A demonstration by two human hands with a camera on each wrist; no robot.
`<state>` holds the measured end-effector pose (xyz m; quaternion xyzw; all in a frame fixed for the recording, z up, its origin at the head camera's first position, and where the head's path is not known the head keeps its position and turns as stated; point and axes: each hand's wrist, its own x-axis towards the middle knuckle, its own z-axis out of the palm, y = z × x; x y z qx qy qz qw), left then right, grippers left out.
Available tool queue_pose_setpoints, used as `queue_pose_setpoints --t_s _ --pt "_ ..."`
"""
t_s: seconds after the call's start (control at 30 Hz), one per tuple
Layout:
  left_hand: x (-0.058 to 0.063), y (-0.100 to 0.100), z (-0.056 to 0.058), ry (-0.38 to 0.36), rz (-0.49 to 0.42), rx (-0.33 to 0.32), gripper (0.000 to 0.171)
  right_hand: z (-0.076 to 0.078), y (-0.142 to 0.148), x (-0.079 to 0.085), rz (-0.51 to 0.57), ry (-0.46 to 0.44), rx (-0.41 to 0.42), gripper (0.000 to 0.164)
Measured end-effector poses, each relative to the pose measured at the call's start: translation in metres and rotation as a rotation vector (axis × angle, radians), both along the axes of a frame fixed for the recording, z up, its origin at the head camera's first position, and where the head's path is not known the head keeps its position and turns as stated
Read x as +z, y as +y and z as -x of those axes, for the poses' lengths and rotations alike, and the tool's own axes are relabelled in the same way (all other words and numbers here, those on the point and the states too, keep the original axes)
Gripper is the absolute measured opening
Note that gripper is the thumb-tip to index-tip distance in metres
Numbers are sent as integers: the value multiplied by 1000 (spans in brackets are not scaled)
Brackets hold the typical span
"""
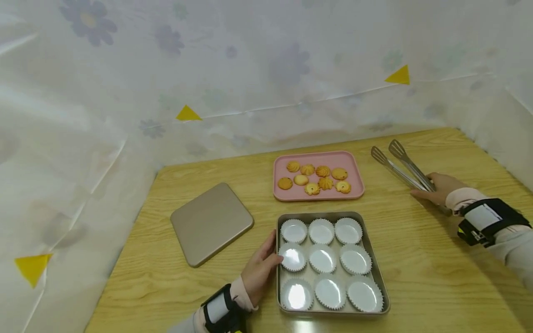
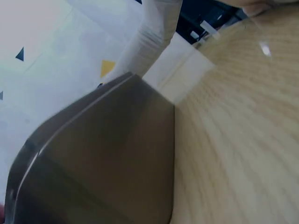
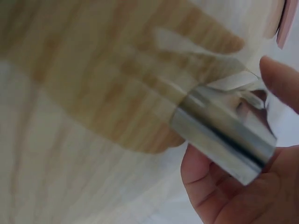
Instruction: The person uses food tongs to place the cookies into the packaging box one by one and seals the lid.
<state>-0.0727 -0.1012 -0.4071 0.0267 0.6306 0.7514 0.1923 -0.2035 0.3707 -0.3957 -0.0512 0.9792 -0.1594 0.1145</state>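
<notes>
In the head view my right hand [image 1: 443,187] grips a pair of metal tongs [image 1: 410,169] near the handle end; their slotted tips are spread apart, pointing away from me. The right wrist view shows the shiny handle end [image 3: 224,133] of the tongs between thumb and curled fingers. My left hand [image 1: 259,268] holds the left side of a rectangular metal baking pan [image 1: 376,273], thumb over the rim and fingers along the outer wall. Rows of white fluted paper cups [image 1: 322,259] sit inside the pan. The pan's outer wall [image 2: 107,158] fills much of the left wrist view.
Behind the pan lies a pink tray [image 1: 318,196] bearing several cookies [image 1: 325,183]. A flat metal lid [image 1: 211,223] rests on the wooden table [image 1: 145,277] to the left. White floral sheeting [image 1: 266,60] hangs around the back and sides.
</notes>
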Motion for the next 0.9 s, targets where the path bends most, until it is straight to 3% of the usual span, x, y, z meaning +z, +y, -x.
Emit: queue_pose_setpoints --t_s 0.17,0.4,0.63,0.9 --pt "-1 13 -4 -14 11 119 71 -4 -4 1 10 14 -9 79" --pt "-1 23 -6 33 77 222 64 -4 -7 8 79 74 52 61" --pt "-2 30 0 43 67 255 62 -2 -17 21 87 126 98 53" --pt "-3 32 9 27 57 269 63 2 -52 53 28 186 125 56"
